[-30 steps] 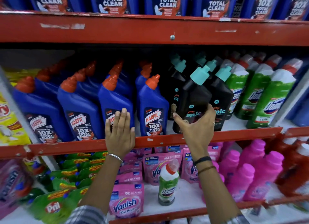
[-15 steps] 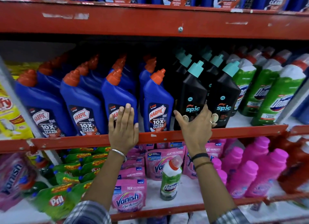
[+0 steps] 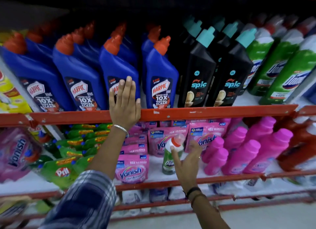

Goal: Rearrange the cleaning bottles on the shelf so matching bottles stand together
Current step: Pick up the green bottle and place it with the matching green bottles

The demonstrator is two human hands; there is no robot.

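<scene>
Now right hand [image 3: 186, 158] dropped from Spic bottles [image 3: 196, 75] to stray Domex bottle [image 3: 168, 160], fingers apart, not yet gripping. Left hand [image 3: 124, 102] stayed flat on Harpic bottle [image 3: 118, 69].

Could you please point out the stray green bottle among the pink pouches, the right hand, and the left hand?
Small green white-necked Domex bottle [image 3: 168, 162]: head view, lower body.
Right hand [image 3: 187, 160]: head view, palm.
Left hand [image 3: 124, 103]: head view, back.

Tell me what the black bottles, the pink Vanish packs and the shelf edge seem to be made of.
Black bottles: probably moulded plastic, smooth with a dull sheen, with teal plastic caps.
Vanish packs: likely thin flexible plastic film, glossy, slightly creased, standing as soft pouches.
Shelf edge: looks like painted metal; the red paint is chipped in spots and fixing screws show.
</scene>
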